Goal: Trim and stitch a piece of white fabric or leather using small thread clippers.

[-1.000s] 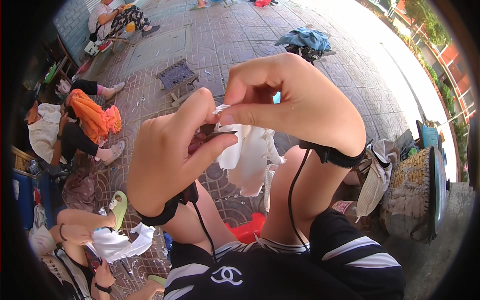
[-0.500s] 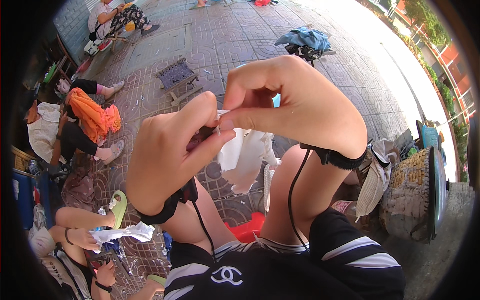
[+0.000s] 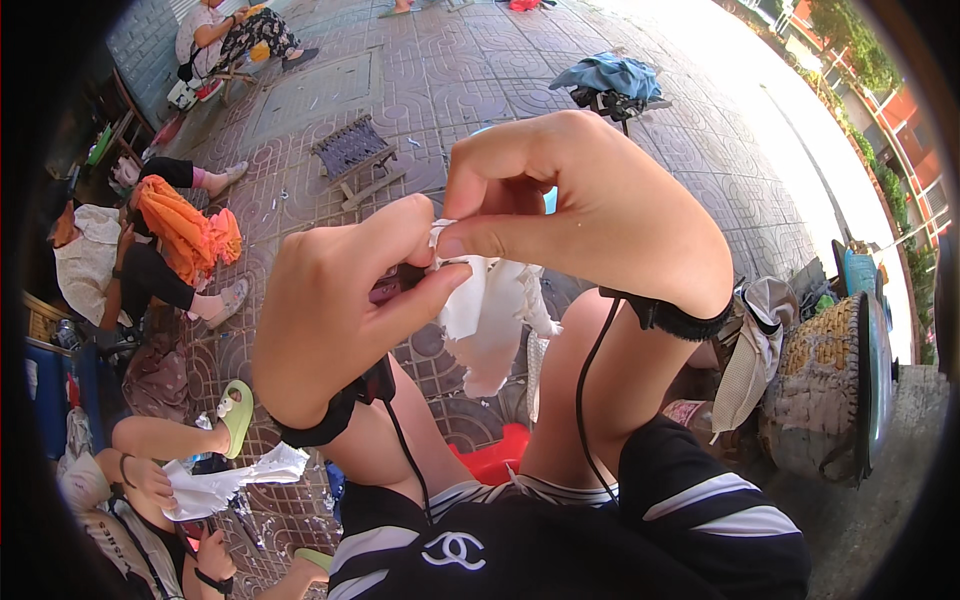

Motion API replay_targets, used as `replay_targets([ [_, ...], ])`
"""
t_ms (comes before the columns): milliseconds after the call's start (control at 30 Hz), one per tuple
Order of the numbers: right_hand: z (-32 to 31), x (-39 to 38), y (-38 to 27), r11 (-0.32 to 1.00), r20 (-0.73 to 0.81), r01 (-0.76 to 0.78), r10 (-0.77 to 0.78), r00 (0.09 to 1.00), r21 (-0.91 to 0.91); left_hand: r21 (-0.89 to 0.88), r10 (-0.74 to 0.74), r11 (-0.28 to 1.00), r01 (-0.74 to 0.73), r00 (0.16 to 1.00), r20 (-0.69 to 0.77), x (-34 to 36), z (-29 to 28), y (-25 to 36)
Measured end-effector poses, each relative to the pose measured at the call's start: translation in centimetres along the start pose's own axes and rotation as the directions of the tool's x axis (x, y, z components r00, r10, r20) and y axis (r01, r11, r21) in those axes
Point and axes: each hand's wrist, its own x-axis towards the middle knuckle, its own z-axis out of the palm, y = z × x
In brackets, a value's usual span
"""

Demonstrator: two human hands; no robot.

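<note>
A white piece of cloth [image 3: 490, 335] with frayed, ragged edges hangs between my knees from my fingertips. My left hand [image 3: 335, 310] is closed, thumb and forefinger pinching close to the cloth's gathered top edge. A small dark, purplish thing shows inside the curl of its fingers, too hidden to name. Opposite it, my right hand [image 3: 590, 205] grips the same edge between thumb and bent forefinger. The two sets of fingertips nearly touch. Each wrist wears a black band with a cord running down.
Below my legs is a red plastic seat [image 3: 495, 458]. A low folding stool [image 3: 352, 150] stands ahead. At lower left a person holds another white cloth [image 3: 235, 482]; further back, one has orange cloth [image 3: 185, 225]. A woven basket [image 3: 815, 390] is on the right.
My fingers shift slightly at the cloth's edge, and the hanging cloth sways a little. The person at lower left has drawn their white cloth nearer to themselves.
</note>
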Motion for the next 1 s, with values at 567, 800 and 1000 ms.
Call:
replay_targets([
  [567, -0.4, 0.0, 0.9, 0.998, -0.027, -0.024, 0.026, 0.999, 0.059, -0.048, -0.024, 0.999, 0.024, 1.000, -0.007, -0.4, 0.0, 0.0],
  [800, -0.7, 0.0, 0.1, 0.999, 0.012, -0.041, 0.040, 0.999, 0.012, -0.109, -0.131, 0.986, 0.130, 0.991, -0.003, -0.2, 0.0, 0.3],
  [1000, -0.8, 0.0, 0.1, 1.000, 0.040, -0.027, 0.026, 0.999, 0.016, -0.107, -0.018, 0.994, 0.016, 1.000, -0.019, -0.4, 0.1, -0.6],
])
